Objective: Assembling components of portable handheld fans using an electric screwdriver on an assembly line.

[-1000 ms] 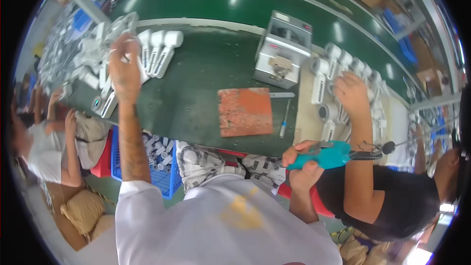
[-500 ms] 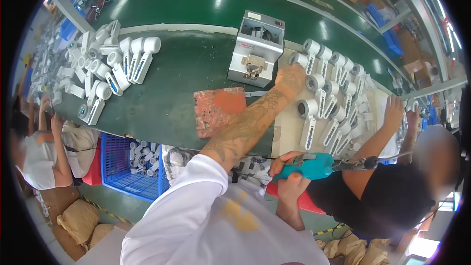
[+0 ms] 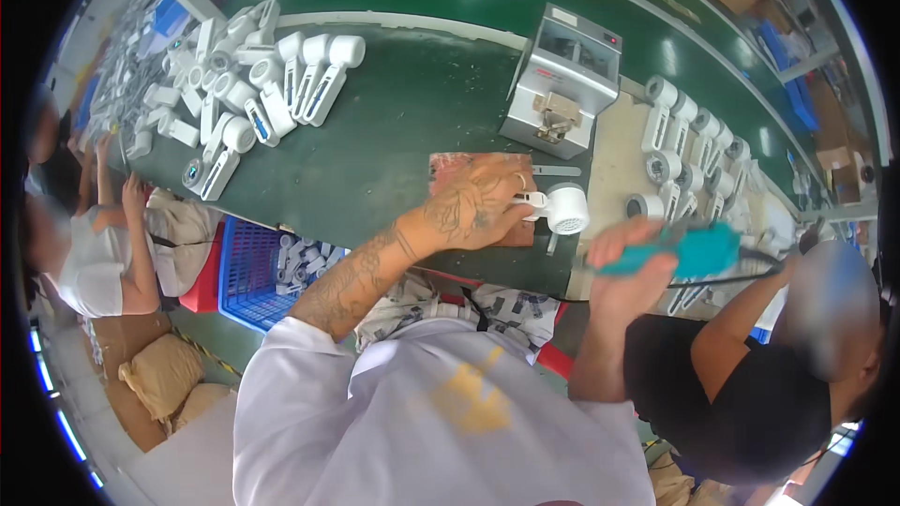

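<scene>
My left hand (image 3: 487, 206) is closed around the handle of a white handheld fan (image 3: 568, 210). The fan lies low over a worn red board (image 3: 448, 167), with its round grille head sticking out to the right. Fingers and palm hide most of its handle. In my right hand (image 3: 626, 272) is a teal electric screwdriver (image 3: 708, 251), held to the right of the fan and a little nearer to me. Motion blurs the tool and the fingers on it. The screwdriver's tip cannot be made out.
A silver machine (image 3: 562, 84) stands behind the red board. Rows of white fans (image 3: 664, 167) lie to the right, and a loose heap of fans (image 3: 225, 131) to the left. A blue crate (image 3: 248, 272) sits below the table edge. A co-worker in black (image 3: 741, 384) is close on the right.
My left hand has come back from the fan rows at the right to the red board, bringing a fan. My right hand has raised the screwdriver and shifted it rightward. The view has turned somewhat.
</scene>
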Demonstrator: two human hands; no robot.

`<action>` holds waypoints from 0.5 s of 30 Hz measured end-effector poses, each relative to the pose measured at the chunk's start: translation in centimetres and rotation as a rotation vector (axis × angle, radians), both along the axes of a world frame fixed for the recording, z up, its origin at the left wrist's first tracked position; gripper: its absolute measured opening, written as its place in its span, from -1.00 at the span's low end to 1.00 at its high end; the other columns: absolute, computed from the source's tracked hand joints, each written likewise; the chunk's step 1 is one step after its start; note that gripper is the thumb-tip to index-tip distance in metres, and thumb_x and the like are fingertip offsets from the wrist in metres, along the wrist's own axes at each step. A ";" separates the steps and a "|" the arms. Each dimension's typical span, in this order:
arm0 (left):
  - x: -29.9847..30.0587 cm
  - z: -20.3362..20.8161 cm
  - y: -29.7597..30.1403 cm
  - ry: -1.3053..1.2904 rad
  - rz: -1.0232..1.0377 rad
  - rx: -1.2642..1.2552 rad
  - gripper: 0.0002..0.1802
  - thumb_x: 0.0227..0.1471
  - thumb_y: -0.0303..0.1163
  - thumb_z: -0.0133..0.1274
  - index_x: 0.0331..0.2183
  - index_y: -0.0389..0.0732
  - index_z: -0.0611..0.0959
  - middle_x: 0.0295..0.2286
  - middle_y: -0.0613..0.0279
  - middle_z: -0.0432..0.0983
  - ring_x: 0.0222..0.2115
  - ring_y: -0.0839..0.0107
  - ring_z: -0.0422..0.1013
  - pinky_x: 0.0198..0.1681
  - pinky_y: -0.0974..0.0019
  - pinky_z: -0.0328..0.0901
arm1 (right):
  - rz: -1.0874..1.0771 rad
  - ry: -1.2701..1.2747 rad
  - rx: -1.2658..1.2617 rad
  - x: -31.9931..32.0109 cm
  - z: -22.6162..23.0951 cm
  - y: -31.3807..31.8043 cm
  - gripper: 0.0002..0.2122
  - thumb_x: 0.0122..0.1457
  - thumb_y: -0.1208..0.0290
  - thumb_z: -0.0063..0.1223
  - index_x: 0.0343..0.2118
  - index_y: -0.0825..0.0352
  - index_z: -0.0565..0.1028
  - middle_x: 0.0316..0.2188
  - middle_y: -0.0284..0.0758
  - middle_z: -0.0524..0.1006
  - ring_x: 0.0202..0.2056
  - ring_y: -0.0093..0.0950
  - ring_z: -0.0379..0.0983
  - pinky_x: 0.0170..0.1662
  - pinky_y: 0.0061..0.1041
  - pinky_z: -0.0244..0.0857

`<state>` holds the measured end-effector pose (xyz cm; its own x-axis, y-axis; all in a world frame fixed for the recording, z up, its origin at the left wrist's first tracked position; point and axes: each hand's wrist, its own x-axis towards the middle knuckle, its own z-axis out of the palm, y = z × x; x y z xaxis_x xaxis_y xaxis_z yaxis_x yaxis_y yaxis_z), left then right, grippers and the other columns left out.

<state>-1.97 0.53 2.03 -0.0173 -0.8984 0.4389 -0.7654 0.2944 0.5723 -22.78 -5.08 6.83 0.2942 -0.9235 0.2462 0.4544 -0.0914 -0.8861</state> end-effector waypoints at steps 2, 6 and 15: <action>1.0 -0.1 -0.7 0.000 -0.047 0.060 -0.74 0.08 -0.28 0.15 -0.18 -0.18 0.62 -0.19 0.16 0.49 -0.13 0.09 0.40 0.02 0.07 0.29 | -0.061 -0.036 -0.055 3.3 0.0 -3.3 -0.35 0.12 -0.31 0.07 -0.22 0.36 0.42 -0.60 -0.37 0.35 -0.59 -0.50 0.29 -0.53 -0.49 0.18; 1.7 -1.4 -1.2 -0.075 -0.011 -0.021 -0.69 0.10 -0.22 0.14 -0.15 -0.17 0.62 -0.21 0.18 0.47 -0.17 0.15 0.37 -0.03 0.09 0.28 | -0.128 0.099 -0.294 9.6 0.8 -8.1 -0.46 0.29 -0.12 0.00 -0.16 0.43 0.43 -0.60 -0.37 0.37 -0.54 -0.49 0.37 -0.46 -0.50 0.27; 2.4 -2.5 -0.6 -0.089 0.007 -0.001 -0.54 0.11 -0.07 0.12 -0.06 -0.18 0.63 -0.14 0.16 0.47 -0.05 0.17 0.34 0.07 0.10 0.23 | -0.094 0.107 -0.412 12.9 -2.0 -10.5 -0.61 0.38 0.06 -0.07 -0.26 0.41 0.39 -0.60 -0.33 0.39 -0.57 -0.48 0.39 -0.50 -0.52 0.28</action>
